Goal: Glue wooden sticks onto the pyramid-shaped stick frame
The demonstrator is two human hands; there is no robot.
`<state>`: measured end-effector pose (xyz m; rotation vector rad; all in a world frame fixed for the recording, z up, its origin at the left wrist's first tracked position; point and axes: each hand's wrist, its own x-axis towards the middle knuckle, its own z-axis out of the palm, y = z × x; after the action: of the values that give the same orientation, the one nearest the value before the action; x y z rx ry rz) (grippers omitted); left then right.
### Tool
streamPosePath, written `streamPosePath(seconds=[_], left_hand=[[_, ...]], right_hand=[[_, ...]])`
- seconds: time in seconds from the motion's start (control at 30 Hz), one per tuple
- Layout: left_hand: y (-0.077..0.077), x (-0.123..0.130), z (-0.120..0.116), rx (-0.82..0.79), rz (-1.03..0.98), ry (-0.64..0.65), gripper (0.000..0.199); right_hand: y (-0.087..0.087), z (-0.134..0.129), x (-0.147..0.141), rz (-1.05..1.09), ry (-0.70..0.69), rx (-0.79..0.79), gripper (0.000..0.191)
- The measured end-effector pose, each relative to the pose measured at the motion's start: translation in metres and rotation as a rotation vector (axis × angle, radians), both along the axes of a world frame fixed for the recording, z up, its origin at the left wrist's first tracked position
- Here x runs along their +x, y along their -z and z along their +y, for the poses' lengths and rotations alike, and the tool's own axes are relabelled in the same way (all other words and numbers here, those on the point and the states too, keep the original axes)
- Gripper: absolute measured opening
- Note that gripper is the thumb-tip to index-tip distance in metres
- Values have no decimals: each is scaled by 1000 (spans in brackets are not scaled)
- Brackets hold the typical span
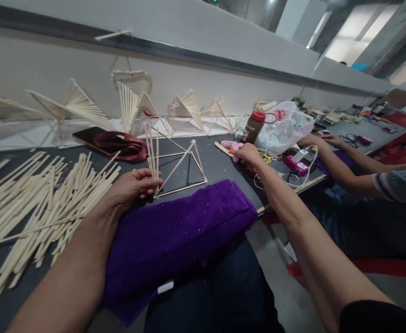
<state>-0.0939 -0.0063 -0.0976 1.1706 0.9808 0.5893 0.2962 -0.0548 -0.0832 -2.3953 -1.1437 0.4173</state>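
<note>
My left hand (141, 183) is closed on the near left corner of a stick frame (180, 188), where several thin wooden sticks rise side by side. The frame rests on the dark table and has a triangular shape at its right. Farther right, my right hand (246, 153) is closed around a pink tool (233, 147), which looks like a glue gun and is partly hidden by the fingers. A flat wooden strip (223, 149) lies beside it. Below the frame, a folded purple cloth (182, 226) lies along the table edge and over my lap.
Loose sticks (57, 199) cover the left side. Fan-shaped stick models (185, 108) stand along the wall. A red-capped bottle (253, 127), a plastic bag (286, 127) and cables lie right, near another person's hands.
</note>
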Motion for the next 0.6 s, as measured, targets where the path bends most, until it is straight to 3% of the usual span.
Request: streamPosePath(seconds=[0.2, 0.43, 0.6], left_hand=[[7, 0, 4, 41, -32, 10, 39], [8, 0, 4, 61, -16, 30, 38], [8, -1, 3, 72, 11, 18, 40]], right_hand=[[6, -17, 5, 68, 120, 190, 24], [-5, -40, -17, 352, 34, 562, 30], [-30, -20, -53, 896, -152, 753, 32]])
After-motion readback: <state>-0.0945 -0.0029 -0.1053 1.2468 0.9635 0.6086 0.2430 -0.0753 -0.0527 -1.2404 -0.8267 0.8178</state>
